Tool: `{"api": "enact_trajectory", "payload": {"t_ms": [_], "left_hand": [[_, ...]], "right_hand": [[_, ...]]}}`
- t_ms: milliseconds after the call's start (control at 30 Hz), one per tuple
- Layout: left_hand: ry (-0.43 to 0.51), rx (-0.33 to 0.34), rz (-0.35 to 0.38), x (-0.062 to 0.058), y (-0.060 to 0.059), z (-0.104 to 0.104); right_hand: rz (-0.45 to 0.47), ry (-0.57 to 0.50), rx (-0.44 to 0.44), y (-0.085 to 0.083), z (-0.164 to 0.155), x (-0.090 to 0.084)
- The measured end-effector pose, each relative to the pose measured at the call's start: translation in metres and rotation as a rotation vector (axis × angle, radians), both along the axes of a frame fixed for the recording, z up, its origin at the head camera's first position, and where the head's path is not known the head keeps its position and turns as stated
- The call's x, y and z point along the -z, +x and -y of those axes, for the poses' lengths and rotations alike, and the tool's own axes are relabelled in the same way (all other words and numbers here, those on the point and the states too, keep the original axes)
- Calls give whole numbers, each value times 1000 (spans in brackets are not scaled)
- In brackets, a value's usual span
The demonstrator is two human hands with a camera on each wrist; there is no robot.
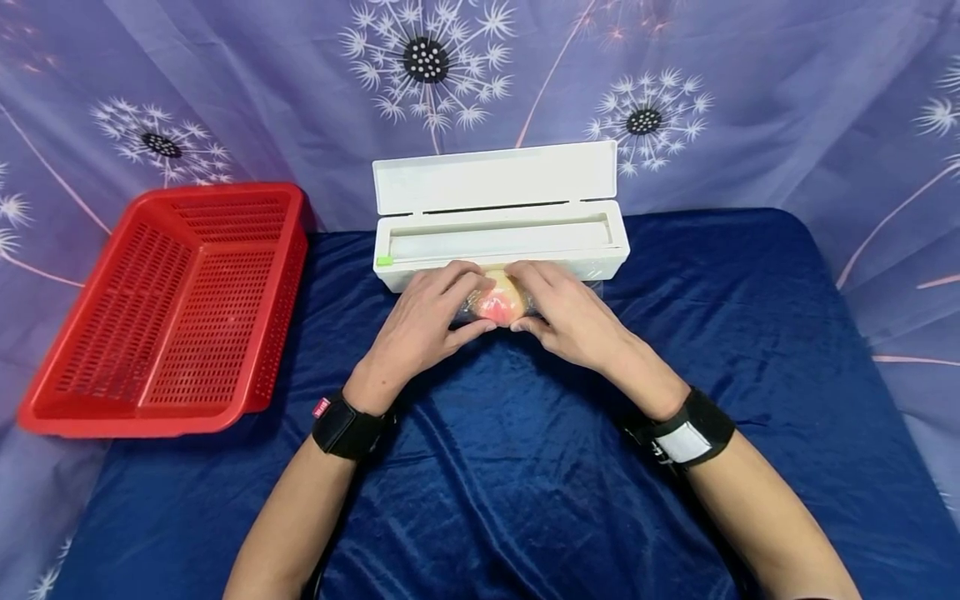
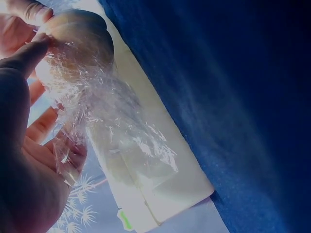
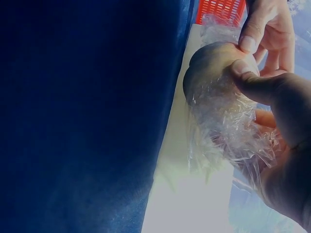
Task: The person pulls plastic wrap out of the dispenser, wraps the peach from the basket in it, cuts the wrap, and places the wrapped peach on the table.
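A round yellow and pink fruit [image 1: 498, 302] lies on the blue cloth just in front of the white cling-film dispenser box [image 1: 501, 218], whose lid stands up. Clear film [image 2: 121, 131] is wrapped loosely over the fruit [image 2: 77, 36] and trails toward the box. My left hand [image 1: 429, 321] cups the fruit from the left and my right hand [image 1: 566, 315] from the right, fingers curled round it and the film [image 3: 228, 126]. In the right wrist view my thumb presses on the wrapped fruit [image 3: 214, 73].
A red slotted plastic basket [image 1: 172, 312] sits at the table's left edge, partly overhanging it. The table is covered by dark blue cloth [image 1: 525, 467]. A purple dandelion-print curtain [image 1: 750, 92] hangs behind and around.
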State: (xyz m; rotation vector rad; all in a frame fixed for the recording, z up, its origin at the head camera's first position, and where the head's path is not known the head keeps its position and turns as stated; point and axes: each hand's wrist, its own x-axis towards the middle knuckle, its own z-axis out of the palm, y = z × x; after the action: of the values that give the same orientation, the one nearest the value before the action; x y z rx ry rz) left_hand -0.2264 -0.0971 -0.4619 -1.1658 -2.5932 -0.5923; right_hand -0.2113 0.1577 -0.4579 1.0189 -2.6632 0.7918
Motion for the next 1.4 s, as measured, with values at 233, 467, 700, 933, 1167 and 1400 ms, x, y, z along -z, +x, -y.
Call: {"api": "enact_trajectory", "payload": {"t_ms": [233, 467, 700, 933, 1167, 1400], "left_hand": [[8, 7, -12, 0, -1, 0], [10, 12, -30, 1, 1, 1], [-1, 14, -23, 1, 2, 2], [-27, 19, -23, 1, 0, 2], [-30, 26, -23, 1, 1, 3], [-27, 22, -23, 1, 1, 4]], "right_hand": [[0, 0, -3, -1, 0, 1], [19, 4, 2, 0, 0, 1], [35, -7, 0, 1, 0, 1], [54, -20, 1, -1, -1, 1], [76, -31, -2, -1, -2, 3], [97, -38, -2, -2, -2, 2]]}}
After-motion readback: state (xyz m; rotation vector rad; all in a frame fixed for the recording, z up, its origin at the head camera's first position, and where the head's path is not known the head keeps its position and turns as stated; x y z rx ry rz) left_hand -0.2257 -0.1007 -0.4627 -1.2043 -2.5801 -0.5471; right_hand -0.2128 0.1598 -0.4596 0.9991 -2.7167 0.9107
